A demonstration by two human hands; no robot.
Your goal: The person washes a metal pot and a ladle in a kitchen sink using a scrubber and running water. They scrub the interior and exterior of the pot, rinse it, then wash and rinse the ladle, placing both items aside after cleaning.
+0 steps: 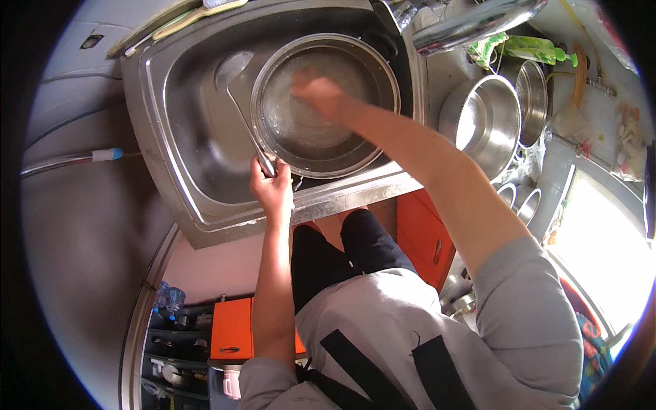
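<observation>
My left hand grips the handle end of a metal ladle at the front of a stainless steel sink. The ladle's bowl lies to the upper left, over the sink floor. Inside the sink a round metal basin holds water, its surface streaked and rippled. Over the basin my right hand is blurred by motion, so its fingers cannot be made out. Whether it touches the water or holds something is unclear.
Right of the sink stand a deep steel pot and a perforated steel strainer. A green pump bottle lies behind them. A thick chrome spout juts over the back right. A brush rests along the back left edge.
</observation>
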